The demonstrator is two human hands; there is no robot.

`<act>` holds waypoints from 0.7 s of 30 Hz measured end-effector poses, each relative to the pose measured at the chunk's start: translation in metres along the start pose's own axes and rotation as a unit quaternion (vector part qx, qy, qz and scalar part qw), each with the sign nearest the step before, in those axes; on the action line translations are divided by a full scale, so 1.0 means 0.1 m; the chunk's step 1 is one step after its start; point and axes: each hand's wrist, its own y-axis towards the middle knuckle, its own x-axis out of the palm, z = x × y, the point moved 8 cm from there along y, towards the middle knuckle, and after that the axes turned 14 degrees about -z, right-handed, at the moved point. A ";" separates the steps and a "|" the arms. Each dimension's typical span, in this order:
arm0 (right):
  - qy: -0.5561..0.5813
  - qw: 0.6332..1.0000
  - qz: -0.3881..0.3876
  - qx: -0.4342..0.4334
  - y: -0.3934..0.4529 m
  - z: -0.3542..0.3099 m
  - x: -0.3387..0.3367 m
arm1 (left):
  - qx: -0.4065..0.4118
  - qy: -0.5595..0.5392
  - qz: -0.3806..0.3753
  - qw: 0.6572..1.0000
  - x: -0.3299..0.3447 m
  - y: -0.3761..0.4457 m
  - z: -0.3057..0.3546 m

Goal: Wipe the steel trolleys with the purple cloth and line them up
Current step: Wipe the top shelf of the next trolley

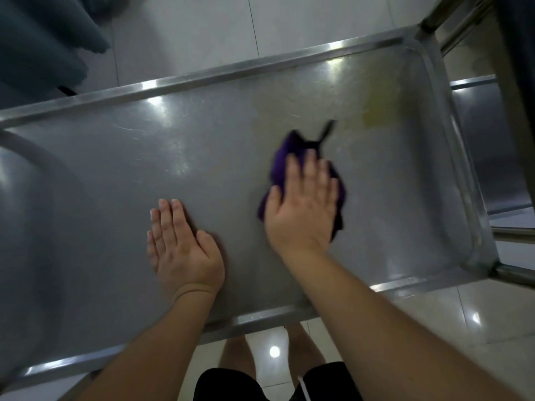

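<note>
At the far left, the curved steel handle (34, 157) of the trolley arcs over the end of the top tray. The steel trolley (202, 79) fills most of the view, its raised rim running aslant from the lower left to the upper right, its flat tray scratched and catching spots of light.

The left hand (181, 250) comes in from below on a bare forearm and lies palm down on the tray, near the middle and toward the near rim. Its fingers (166, 218) are straight and held close together, the thumb alongside; they hold nothing and simply rest flat on the steel.

To its right, well apart from it, the right hand (304, 204) reaches further in, the forearm rising aslant from the lower right corner. It is also palm down, pressed onto the purple cloth (285, 153), which lies bunched on the tray right of centre. The fingers are nearly straight and laid over the cloth, the thumb at its left edge; the hand is blurred, so whether the fingertips curl into the fabric cannot be told. A dark tag or loop (327, 130) sticks out from the cloth's far end.

Beyond the cloth, toward the right end, a faint yellowish smear (376, 114) sits on the steel. At the right edge, the rails of a second trolley (474, 81) show beside the first.
</note>
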 end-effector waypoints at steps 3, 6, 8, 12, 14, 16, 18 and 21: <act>-0.053 0.970 -0.070 -0.228 -0.02 -0.61 0.21 | -0.003 0.005 -0.008 1.000 0.01 -0.01 0.00; -0.119 0.895 -0.135 -0.408 0.11 -0.68 0.22 | -0.004 0.009 -0.020 1.000 0.03 -0.02 0.00; -0.155 0.852 -0.160 -0.473 0.31 -0.47 0.10 | -0.005 0.006 -0.021 1.000 0.02 -0.02 0.00; -0.126 0.910 -0.120 -0.377 1.10 0.53 -0.48 | -0.008 0.008 -0.020 1.000 0.00 -0.03 0.03; -0.099 0.969 -0.073 -0.216 1.44 1.23 -0.80 | -0.011 0.009 -0.022 1.000 0.00 -0.02 0.04; -0.058 0.998 -0.035 -0.021 1.55 1.70 -0.96 | -0.011 0.011 -0.024 1.000 0.00 -0.02 0.04; -0.010 0.992 0.010 0.126 1.50 1.72 -0.93 | -0.013 0.014 -0.024 1.000 0.00 -0.02 0.04; 0.057 0.970 0.042 0.233 1.34 1.14 -0.72 | -0.016 0.010 -0.021 1.000 -0.01 -0.03 0.04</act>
